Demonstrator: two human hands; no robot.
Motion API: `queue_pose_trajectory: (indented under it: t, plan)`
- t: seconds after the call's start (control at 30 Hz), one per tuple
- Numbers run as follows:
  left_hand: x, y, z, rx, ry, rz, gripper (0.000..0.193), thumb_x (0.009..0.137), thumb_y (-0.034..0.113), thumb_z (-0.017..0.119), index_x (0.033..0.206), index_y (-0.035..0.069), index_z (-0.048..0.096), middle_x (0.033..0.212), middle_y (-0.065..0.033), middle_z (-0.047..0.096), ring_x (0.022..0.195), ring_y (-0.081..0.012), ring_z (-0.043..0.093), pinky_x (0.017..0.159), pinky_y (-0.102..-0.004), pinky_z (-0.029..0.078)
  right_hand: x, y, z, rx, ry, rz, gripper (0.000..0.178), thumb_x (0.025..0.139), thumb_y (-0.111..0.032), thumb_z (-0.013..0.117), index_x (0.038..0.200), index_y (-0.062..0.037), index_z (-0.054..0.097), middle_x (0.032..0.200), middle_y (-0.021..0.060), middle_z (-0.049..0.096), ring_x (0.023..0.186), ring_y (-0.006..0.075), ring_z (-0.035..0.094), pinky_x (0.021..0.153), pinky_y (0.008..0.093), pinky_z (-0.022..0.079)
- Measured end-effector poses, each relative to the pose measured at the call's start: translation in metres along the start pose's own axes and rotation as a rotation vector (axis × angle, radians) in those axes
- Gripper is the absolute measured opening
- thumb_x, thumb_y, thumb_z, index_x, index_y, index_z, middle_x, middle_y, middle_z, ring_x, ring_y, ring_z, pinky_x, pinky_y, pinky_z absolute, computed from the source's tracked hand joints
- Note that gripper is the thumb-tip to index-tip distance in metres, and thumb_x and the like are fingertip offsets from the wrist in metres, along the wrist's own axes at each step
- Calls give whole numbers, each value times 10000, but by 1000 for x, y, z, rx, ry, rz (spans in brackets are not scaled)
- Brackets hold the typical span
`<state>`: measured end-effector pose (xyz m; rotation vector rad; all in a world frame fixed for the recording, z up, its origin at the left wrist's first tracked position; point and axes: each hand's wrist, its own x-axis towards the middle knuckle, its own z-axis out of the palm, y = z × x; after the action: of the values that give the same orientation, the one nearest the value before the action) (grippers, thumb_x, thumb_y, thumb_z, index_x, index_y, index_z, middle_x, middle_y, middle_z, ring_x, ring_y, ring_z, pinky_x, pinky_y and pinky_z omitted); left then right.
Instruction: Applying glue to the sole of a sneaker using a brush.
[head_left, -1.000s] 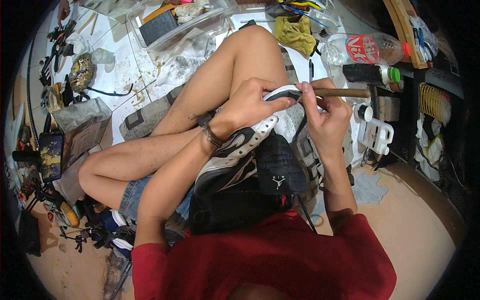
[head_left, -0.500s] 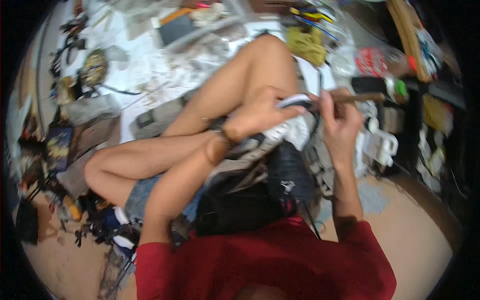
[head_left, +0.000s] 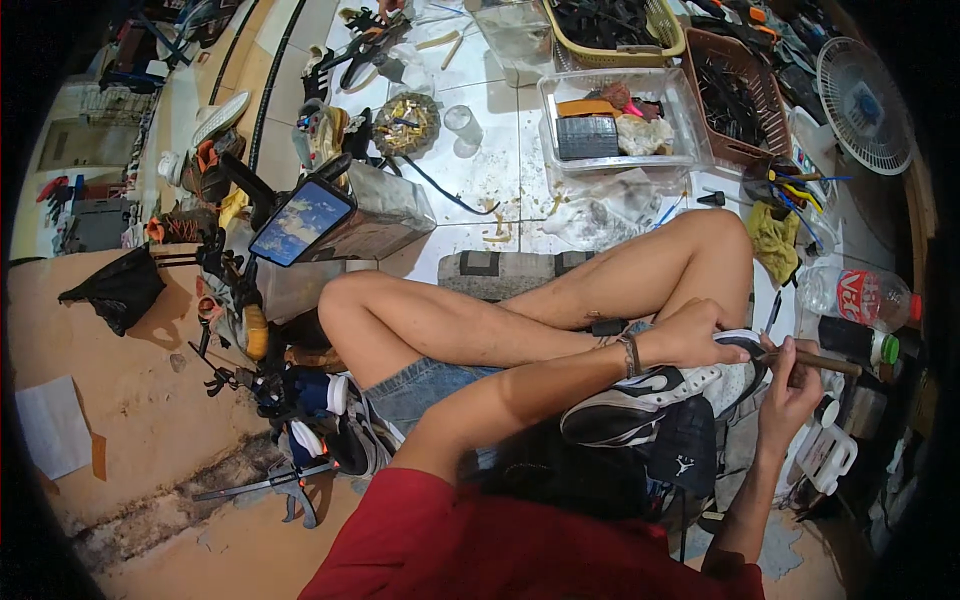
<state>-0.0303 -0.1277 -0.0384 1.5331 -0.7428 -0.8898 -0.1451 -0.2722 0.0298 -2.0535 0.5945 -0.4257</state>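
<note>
The black-and-white sneaker (head_left: 655, 395) is pinned on the lap by the closed left hand (head_left: 700, 335), steadying it for the wooden-handled tool (head_left: 815, 360) gripped in the right hand (head_left: 790, 385).

Beyond the hands, on the tiled floor, a clear plastic bin (head_left: 615, 120) held small parts, with a brown basket (head_left: 745, 105) beside it. A plastic bottle (head_left: 858, 296) lay just above the right hand. Far left of both hands, a phone (head_left: 301, 220) leaned on a stand.
</note>
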Motion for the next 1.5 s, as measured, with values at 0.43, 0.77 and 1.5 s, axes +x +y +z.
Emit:
queue_pose_trajectory:
  t: [0.43,0.77,1.5]
  plan:
    - [3,-7,0,16,29,23,359,799,349,771,921,13,747,703,-200,656,620,-251,628,631,-376,492,1,0,6,-32,-12,-50,198,1013,-75,529,890,75,572,813,74,659,747,94,628,645,240,491]
    - [2,-8,-1,-18,17,45,349,806,341,764,930,15,748,726,-187,676,626,-226,632,637,-354,497,4,-2,5,-85,-70,-43,172,998,-67,551,906,75,587,797,94,671,748,95,623,662,244,508]
    - [2,-12,0,-8,27,35,372,817,355,766,938,4,740,709,-185,661,621,-228,612,629,-357,486,7,-3,9,-159,-80,-67,189,1013,-75,519,894,61,572,770,90,676,711,91,622,622,249,492]
